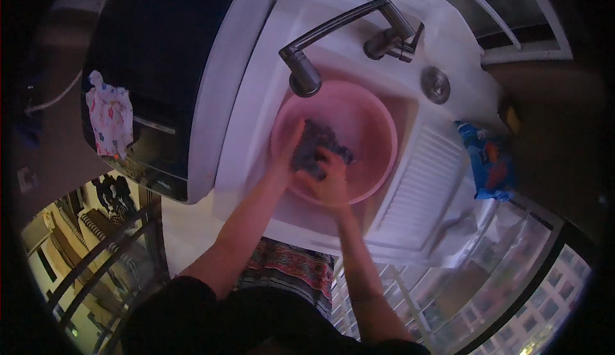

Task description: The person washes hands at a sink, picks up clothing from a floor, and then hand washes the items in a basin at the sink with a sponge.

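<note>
A pink basin (375,172) sits in the white sink, with a dark wet cloth (320,138) bunched inside it. Over the basin's left side, my left hand (291,150) grips the cloth's left edge, its fingers partly hidden by the fabric. My right hand (332,179) closes on the cloth from the near right, fingers curled into the folds. Both forearms reach in from the lower edge. What the cloth is exactly cannot be made out.
A dark faucet (304,76) arches over the basin's far rim. To the right lie a ribbed washboard (419,179) and a blue packet (487,163). On the left stands a dark-topped washing machine (160,54) with a floral cloth (110,115) on it.
</note>
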